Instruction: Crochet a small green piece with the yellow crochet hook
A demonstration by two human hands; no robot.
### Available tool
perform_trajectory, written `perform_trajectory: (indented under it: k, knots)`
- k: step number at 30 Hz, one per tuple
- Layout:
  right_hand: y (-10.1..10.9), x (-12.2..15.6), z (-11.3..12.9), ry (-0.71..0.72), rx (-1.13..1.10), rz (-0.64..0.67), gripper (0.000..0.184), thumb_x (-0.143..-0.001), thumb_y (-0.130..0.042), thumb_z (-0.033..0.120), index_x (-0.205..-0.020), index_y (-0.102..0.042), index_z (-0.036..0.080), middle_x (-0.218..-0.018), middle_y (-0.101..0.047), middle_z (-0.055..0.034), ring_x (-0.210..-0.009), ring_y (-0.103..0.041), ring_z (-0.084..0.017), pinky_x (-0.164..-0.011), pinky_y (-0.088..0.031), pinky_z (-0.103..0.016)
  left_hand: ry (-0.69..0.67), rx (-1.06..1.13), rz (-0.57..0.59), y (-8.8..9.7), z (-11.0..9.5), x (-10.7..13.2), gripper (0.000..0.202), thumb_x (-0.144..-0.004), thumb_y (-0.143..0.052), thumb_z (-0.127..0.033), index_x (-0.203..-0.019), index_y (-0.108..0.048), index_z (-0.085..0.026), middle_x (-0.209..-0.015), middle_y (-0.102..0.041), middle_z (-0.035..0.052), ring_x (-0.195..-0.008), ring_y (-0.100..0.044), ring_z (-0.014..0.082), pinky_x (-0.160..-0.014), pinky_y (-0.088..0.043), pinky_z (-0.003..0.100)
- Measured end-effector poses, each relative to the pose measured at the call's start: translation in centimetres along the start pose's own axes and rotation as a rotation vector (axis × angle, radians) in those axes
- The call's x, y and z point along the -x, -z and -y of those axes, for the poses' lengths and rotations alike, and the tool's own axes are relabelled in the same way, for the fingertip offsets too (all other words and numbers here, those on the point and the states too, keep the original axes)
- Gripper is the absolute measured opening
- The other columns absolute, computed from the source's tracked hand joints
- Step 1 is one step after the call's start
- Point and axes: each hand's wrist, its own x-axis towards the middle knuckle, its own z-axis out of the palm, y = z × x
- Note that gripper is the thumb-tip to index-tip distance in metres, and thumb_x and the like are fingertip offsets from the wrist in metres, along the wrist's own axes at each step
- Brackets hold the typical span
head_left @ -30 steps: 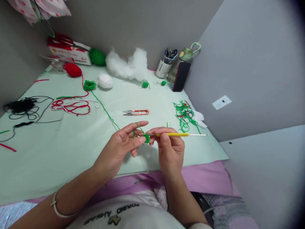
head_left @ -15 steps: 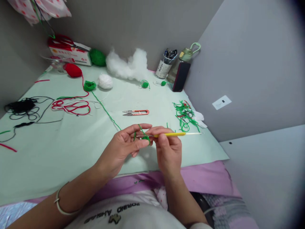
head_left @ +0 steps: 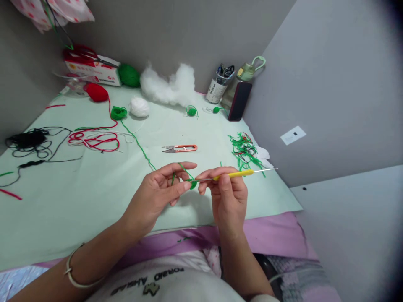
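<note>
Between the thumb and fingers of my left hand (head_left: 160, 188) is a small green crochet piece (head_left: 193, 183). A strand of green yarn (head_left: 138, 144) runs from a small green bundle (head_left: 119, 113) on the table to this hand and passes over its raised index finger. My right hand (head_left: 229, 195) is closed on the yellow handle of a crochet hook (head_left: 236, 174). The hook's thin metal end reaches left to the green piece; its other end points up to the right. Just beyond the hands lie orange thread snips (head_left: 181, 148) on the pale green cloth.
White stuffing (head_left: 168, 86), a white yarn ball (head_left: 139, 107) and a red one (head_left: 97, 92) stand at the back. A phone (head_left: 240, 101) leans against a bottle (head_left: 247, 71) beside a pen cup (head_left: 217, 88). Yarn scraps (head_left: 244, 153) lie right, black yarn (head_left: 30, 140) left.
My right hand has moved right with the crochet hook, which now tilts up more at its right end. My left hand has shifted slightly left, still holding the green piece.
</note>
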Motion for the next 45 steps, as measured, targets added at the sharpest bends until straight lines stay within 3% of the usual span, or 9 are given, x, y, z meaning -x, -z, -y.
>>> perform_trajectory:
  k: [10, 14, 17, 19, 22, 29, 36, 40, 45]
  knots:
    - [0.7, 1.5, -0.1, 0.525, 0.744, 0.154, 0.033, -0.104, -0.056, 0.016, -0.131, -0.07, 0.031, -0.104, -0.082, -0.0064, -0.093, -0.079, -0.023, -0.076, -0.066, -0.038, -0.114, -0.141, -0.173, -1.4, -0.4, 0.5, 0.029, -0.081, -0.086, -0.017, -0.108, -0.087, -0.029, -0.081, -0.062, -0.0037, -0.057, -0.04, 0.0047, -0.055, -0.038, 0.018]
    - [0.8, 1.9, -1.1, 0.623, 0.965, 0.15, 0.045, -0.099, -0.067, 0.014, -0.137, -0.069, 0.037, -0.113, -0.08, -0.0072, -0.102, -0.078, -0.023, -0.081, -0.066, -0.037, 0.012, 0.097, -0.073, -1.5, -0.2, 0.2, 0.04, -0.08, -0.09, -0.022, -0.118, -0.084, -0.029, -0.08, -0.061, -0.0039, -0.052, -0.039, 0.0026, -0.048, -0.035, 0.016]
    - [0.5, 1.6, -1.0, 0.571, 0.802, 0.049, 0.037, -0.1, -0.065, 0.014, -0.129, -0.074, 0.035, -0.108, -0.079, -0.0066, -0.095, -0.076, -0.022, -0.079, -0.064, -0.038, 0.181, 0.324, 0.035, -1.1, -0.1, -0.2, 0.04, -0.081, -0.091, -0.025, -0.12, -0.083, -0.021, -0.065, -0.049, -0.0081, -0.046, -0.027, 0.0001, -0.042, -0.028, 0.013]
    - [0.2, 1.1, -0.7, 0.405, 0.555, -0.047, 0.026, -0.105, -0.058, 0.018, -0.116, -0.078, 0.031, -0.096, -0.077, -0.0052, -0.08, -0.072, -0.019, -0.07, -0.061, -0.037, 0.203, 0.371, 0.043, -0.9, -0.2, -0.3, 0.038, -0.081, -0.091, -0.023, -0.117, -0.084, -0.018, -0.062, -0.045, -0.0098, -0.045, -0.024, -0.0009, -0.042, -0.027, 0.012]
    - [-0.3, 0.5, -0.2, 0.183, 0.291, -0.096, 0.02, -0.106, -0.059, 0.028, -0.1, -0.078, 0.026, -0.089, -0.075, -0.004, -0.068, -0.066, -0.016, -0.062, -0.057, -0.033, 0.138, 0.329, 0.029, -0.9, -0.3, -0.3, 0.042, -0.079, -0.092, -0.02, -0.12, -0.082, -0.023, -0.075, -0.058, -0.0056, -0.045, -0.029, -0.0021, -0.041, -0.029, 0.012]
    - [-0.2, 0.7, 0.0, 0.228, 0.308, -0.105, 0.018, -0.104, -0.063, 0.026, -0.1, -0.081, 0.027, -0.087, -0.076, -0.0031, -0.072, -0.067, -0.016, -0.066, -0.056, -0.034, 0.062, 0.208, -0.024, -0.9, -0.5, -0.4, 0.038, -0.077, -0.093, -0.021, -0.114, -0.084, -0.024, -0.08, -0.06, -0.0038, -0.052, -0.036, 0.0018, -0.041, -0.031, 0.013]
    - [0.1, 0.1, 0.2, 0.046, 0.129, -0.109, 0.02, -0.101, -0.069, 0.038, -0.091, -0.078, 0.023, -0.082, -0.075, -0.0027, -0.062, -0.066, -0.014, -0.057, -0.056, -0.029, 0.055, 0.179, 0.006, -0.6, -0.4, -0.1, 0.041, -0.08, -0.091, -0.023, -0.12, -0.083, -0.027, -0.085, -0.062, -0.0029, -0.053, -0.04, 0.0028, -0.042, -0.033, 0.015]
    - [-0.3, 0.2, -0.1, 0.1, 0.202, -0.038, 0.016, -0.103, -0.066, 0.033, -0.102, -0.081, 0.026, -0.094, -0.08, -0.0053, -0.071, -0.069, -0.016, -0.064, -0.059, -0.033, 0.04, 0.153, 0.027, -0.9, 0.0, 0.0, 0.04, -0.081, -0.092, -0.024, -0.12, -0.084, -0.03, -0.083, -0.063, -0.0035, -0.054, -0.043, 0.003, -0.044, -0.036, 0.014]
    - [-0.1, 0.8, -0.6, 0.385, 0.574, 0.006, 0.026, -0.1, -0.067, 0.017, -0.115, -0.082, 0.033, -0.104, -0.08, -0.0055, -0.088, -0.074, -0.019, -0.074, -0.062, -0.035, 0.067, 0.249, -0.028, -1.5, 0.2, -0.3, 0.043, -0.078, -0.093, -0.021, -0.119, -0.083, -0.026, -0.079, -0.064, -0.004, -0.049, -0.038, 0.0008, -0.045, -0.037, 0.014]
